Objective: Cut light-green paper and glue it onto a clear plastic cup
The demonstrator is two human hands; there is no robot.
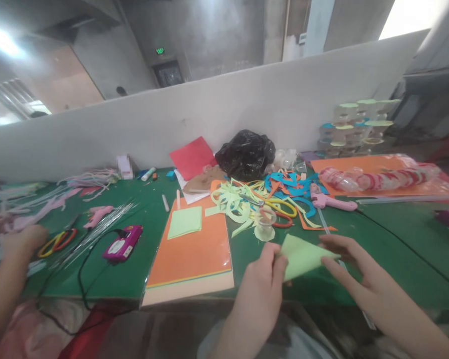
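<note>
A light green sheet of paper (303,257), seemingly folded, is held up above the front edge of the table. My left hand (260,289) pinches its left side between thumb and fingers. At its right corner, the thumb and fingers of my right hand (359,271) close around the paper. Just beyond my left hand stands a small clear plastic cup (265,224) with a pale green base. More light green squares (184,223) lie on a stack of orange sheets (194,254) to the left.
Paper scraps (232,202) and yellow-handled scissors (282,207) lie ahead, before a black plastic bag (246,154). A pink glue gun (331,200) trails its cord to the right. Another person's hand (26,239) is at far left, near scissors (56,243) and a purple box (123,244).
</note>
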